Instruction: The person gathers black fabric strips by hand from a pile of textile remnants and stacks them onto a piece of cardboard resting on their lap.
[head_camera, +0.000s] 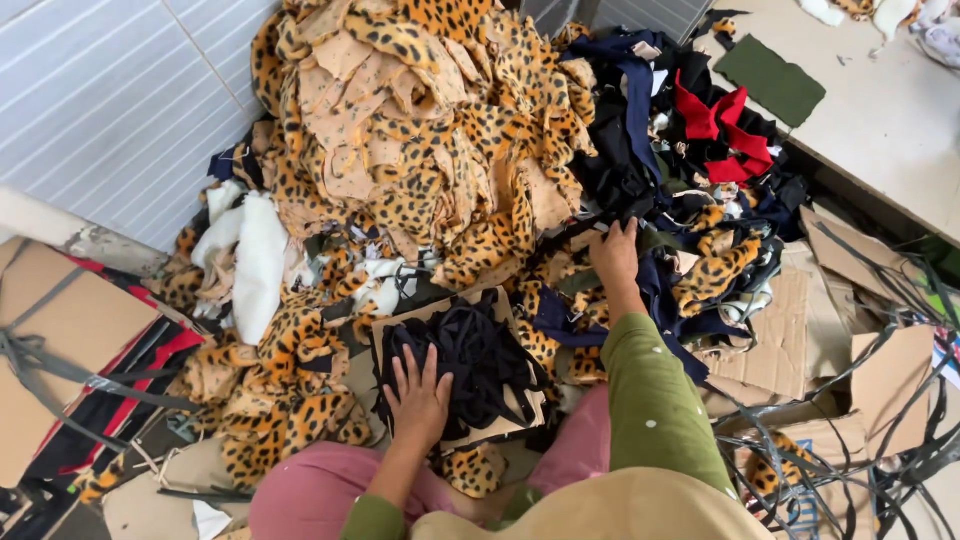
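My left hand (418, 395) lies flat, fingers spread, on a heap of black fabric scraps (480, 355) that sits on a piece of cardboard (520, 408) in front of my knees. My right hand (614, 255) reaches further out, its fingers dug into dark navy and black scraps (625, 150) at the edge of a big mound of leopard-print fabric scraps (420, 130). The fingertips of that hand are partly buried, so its grip is hidden. I wear a green sleeve and pink trousers.
Red scraps (722, 125) lie on the dark pile at right. White fabric pieces (255, 260) sit at left. Flattened cardboard with black straps (860, 400) is at right, a strapped box (60, 340) at left. A table with a green cloth patch (770, 78) stands at upper right.
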